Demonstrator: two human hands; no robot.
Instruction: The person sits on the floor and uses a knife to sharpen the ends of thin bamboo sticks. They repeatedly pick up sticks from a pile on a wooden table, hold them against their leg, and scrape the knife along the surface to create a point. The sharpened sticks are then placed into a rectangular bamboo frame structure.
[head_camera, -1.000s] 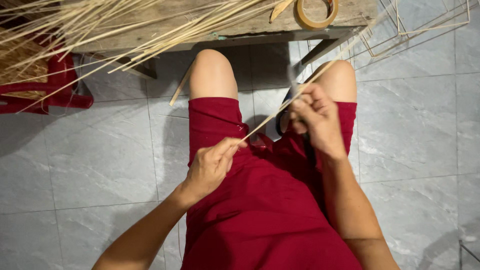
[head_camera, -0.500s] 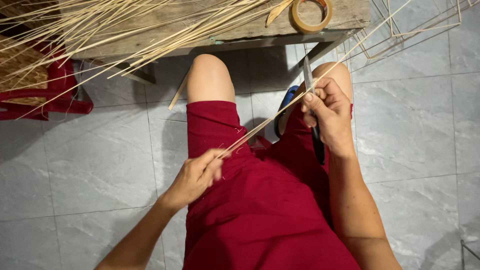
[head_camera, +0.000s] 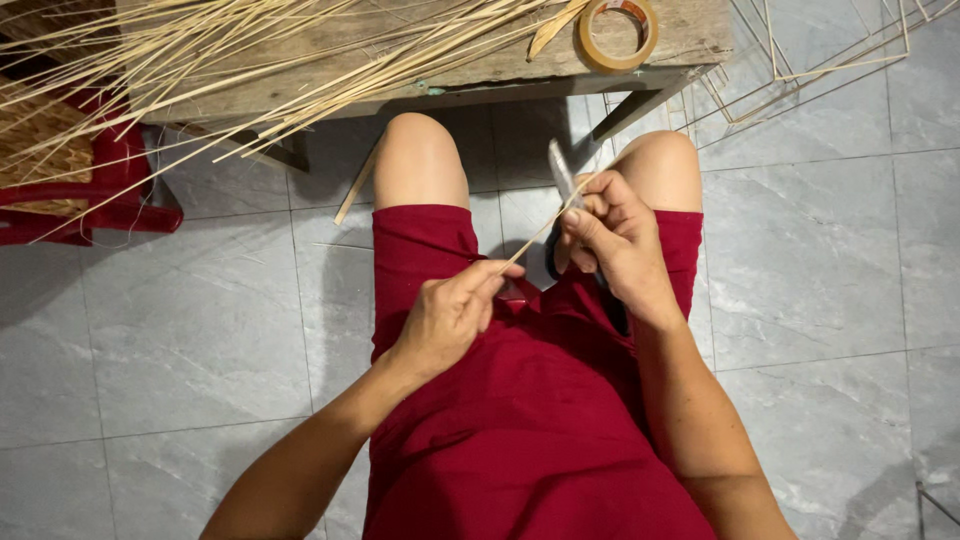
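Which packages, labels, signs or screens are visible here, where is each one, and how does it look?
Tape roll: lies flat on the wooden bench, upper right; a tan ring whose inner core carries a small printed label in white and red.
No other package, sign or screen is in view.

A rough wooden worktop (head_camera: 690, 35) runs along the top of the view, with a heap of thin pale bamboo strips (head_camera: 250, 50) spread over it — many of them jut past its front edge. A roll of brown tape (head_camera: 617, 33) lies flat near the worktop's right end, just beside the strips. To the left stands a red plastic chair (head_camera: 110, 195) with a woven seat. At the upper right, a frame of thin sticks (head_camera: 820, 55) rests on the grey tiled floor (head_camera: 200, 330) — well apart from the chair.
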